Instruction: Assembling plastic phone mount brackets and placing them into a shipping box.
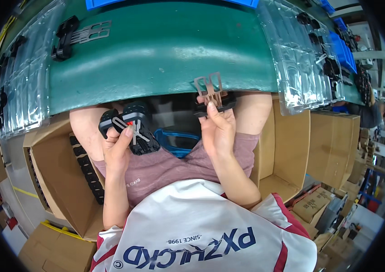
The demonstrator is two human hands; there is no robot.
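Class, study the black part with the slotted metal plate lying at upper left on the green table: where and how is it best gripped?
Probably by the near end of its black body, pinched across its width, coming from the near side. This thick end projects past the thin metal plate, which juts right; a clear plastic tray lies left.

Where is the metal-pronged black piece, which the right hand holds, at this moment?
In the head view, the metal-pronged black piece is right of centre, in the right hand, overlapping the near edge of the green table.
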